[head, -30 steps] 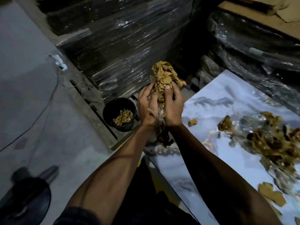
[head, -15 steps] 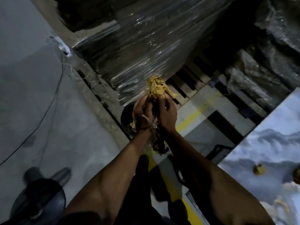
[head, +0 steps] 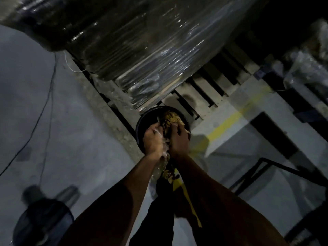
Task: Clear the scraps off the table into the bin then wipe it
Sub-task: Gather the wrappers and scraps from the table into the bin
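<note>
One view only, worn on the head, wide-angle, aimed forward and steeply down past both forearms. Tilted, so the floor (head: pixel 53 139) and its yellow line (head: pixel 229 121) run aslant. Nearest the lens: the arms, rising from the bottom edge. Mid-frame, at arm's reach: left hand (head: pixel 153 139) and right hand (head: pixel 179 139) over the black bin (head: pixel 142 125). Farther up: wrapped pallet stack (head: pixel 142 50), dim and blurred. No second view to share anything with.
</note>
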A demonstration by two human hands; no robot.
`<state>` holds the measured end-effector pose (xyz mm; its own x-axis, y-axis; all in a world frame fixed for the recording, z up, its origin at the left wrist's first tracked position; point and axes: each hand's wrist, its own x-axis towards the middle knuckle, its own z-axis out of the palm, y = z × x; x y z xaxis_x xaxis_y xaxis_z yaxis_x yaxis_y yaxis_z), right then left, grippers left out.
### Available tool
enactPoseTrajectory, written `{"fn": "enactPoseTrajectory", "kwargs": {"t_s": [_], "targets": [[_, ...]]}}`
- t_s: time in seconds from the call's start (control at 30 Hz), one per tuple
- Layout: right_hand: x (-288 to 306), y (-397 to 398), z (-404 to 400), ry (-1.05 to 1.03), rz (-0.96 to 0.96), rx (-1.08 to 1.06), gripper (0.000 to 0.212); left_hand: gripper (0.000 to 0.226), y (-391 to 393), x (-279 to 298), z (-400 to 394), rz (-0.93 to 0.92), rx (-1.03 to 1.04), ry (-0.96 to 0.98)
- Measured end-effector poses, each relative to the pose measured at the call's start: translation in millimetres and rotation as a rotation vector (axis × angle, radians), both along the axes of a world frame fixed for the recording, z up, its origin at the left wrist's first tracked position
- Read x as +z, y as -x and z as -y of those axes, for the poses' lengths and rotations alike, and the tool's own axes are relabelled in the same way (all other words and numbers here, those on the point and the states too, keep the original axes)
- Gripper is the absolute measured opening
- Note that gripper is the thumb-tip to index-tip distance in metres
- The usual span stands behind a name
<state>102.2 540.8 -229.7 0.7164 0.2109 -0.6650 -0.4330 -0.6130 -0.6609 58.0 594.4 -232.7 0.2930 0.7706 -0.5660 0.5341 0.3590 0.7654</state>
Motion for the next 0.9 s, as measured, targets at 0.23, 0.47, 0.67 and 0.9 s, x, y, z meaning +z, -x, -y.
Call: {"fn": "enactPoseTrajectory", "kwargs": {"t_s": [0.23, 0.47, 0.67, 0.9], "targets": [[-76, -19, -27, 0.065, -0.086, -0.007, 0.052, 0.023, -19, -80, -34, -0.128, 0.014, 0.069], [-132, -40, -38, 0.045, -0.042, 0.081, 0.048, 0.026, -29, -128, -48, -0.203, -0.069, -0.002], [-159, -48, -39, -0.04, 0.06, 0.254, 0.043, 0.035, -28, -151, -58, -0.196, -0.195, -0.141], [-178, -62, -31, 0.08, 0.158, 0.529, 0.043, 0.037, -11, -163, -66, -0.303, -0.419, -0.275]]}}
